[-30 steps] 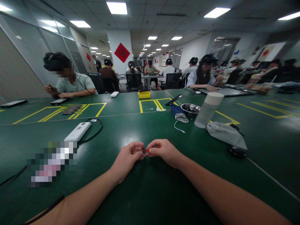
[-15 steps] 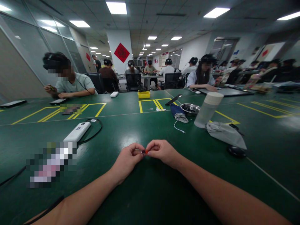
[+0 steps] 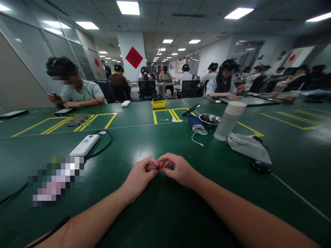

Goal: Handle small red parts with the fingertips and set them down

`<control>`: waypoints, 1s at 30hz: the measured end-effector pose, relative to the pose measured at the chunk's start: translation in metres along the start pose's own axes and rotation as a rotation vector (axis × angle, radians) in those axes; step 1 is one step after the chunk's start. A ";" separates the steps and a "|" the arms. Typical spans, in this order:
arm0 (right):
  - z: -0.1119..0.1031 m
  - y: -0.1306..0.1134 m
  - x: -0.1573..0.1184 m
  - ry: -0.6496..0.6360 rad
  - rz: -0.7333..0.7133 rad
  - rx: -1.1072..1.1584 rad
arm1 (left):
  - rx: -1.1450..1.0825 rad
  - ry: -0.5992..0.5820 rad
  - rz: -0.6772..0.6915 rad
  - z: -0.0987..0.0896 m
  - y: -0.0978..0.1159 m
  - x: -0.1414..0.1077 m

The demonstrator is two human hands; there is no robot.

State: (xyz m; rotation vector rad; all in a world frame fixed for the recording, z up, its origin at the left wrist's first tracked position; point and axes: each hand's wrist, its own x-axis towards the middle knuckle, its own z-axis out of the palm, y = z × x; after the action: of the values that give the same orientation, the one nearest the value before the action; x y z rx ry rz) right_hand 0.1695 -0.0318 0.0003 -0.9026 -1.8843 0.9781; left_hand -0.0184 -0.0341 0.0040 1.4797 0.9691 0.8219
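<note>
Over the green tabletop, my two hands meet at the middle of the view. My left hand is closed in a pinch on a tiny dark piece, mostly covered by the fingertips. Right against it is a small orange piece, held at the fingertips of my right hand, whose index finger and thumb curl around it. Both pieces are too small to name, and whether they are joined I cannot tell.
To the left lies a white power bank with a black cable. At the right stand a frosted bottle, a metal bowl, a grey pouch and a black mouse. A yellow bin sits farther back; co-workers sit beyond.
The fingers of my right hand have shifted slightly up and left, loosening around the orange piece, so more of it shows. My left hand has barely moved.
</note>
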 end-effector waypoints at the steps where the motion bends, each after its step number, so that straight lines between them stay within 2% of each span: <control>1: 0.000 0.000 0.000 0.000 0.000 0.006 | 0.004 -0.002 0.001 0.000 0.000 0.000; 9: 0.001 0.002 -0.002 0.010 -0.005 0.041 | -0.015 -0.005 0.012 0.002 0.004 -0.001; 17: 0.000 0.007 -0.002 0.007 -0.054 -0.007 | 0.249 0.070 0.165 0.000 -0.002 -0.001; 30: -0.001 0.000 -0.002 0.003 -0.130 -0.109 | 0.259 0.096 0.177 0.001 -0.004 0.000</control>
State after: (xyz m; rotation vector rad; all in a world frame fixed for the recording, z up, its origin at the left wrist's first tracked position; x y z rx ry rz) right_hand 0.1712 -0.0338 0.0003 -0.8324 -1.9823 0.8026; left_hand -0.0178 -0.0348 0.0002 1.7815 1.0574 0.9284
